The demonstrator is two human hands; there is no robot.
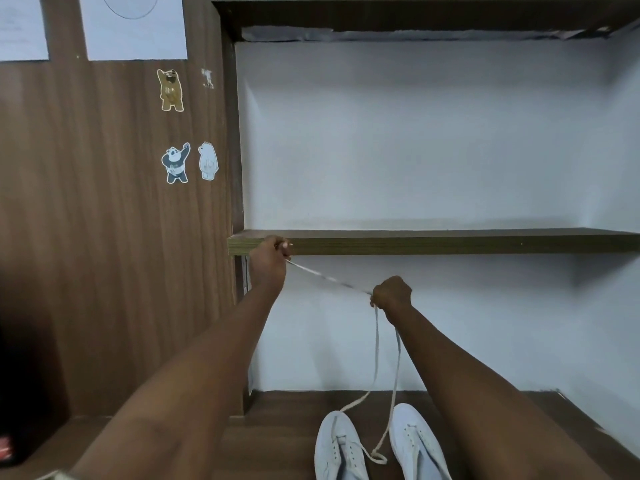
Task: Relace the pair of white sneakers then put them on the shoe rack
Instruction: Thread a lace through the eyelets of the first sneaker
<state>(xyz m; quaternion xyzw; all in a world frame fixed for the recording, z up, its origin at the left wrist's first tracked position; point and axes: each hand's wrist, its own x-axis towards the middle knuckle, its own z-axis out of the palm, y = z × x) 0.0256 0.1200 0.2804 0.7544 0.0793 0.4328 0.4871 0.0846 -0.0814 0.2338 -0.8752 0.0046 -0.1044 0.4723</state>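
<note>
One dark wooden rack shelf (450, 241) is hanging above both white canvas sneakers (341, 448) on the bottom board (284, 427); left hand (268, 252) and right hand (393, 292) are gripping the flat white lace (329, 278), fingers curled, pulling it taut, likely straightening it.

both hands (268, 258) stretching lace (329, 278) (taut), white sneakers (341, 448) below

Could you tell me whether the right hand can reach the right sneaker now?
Probably yes: nothing stands between the right hand and right sneaker, though it grips the lace.
</note>
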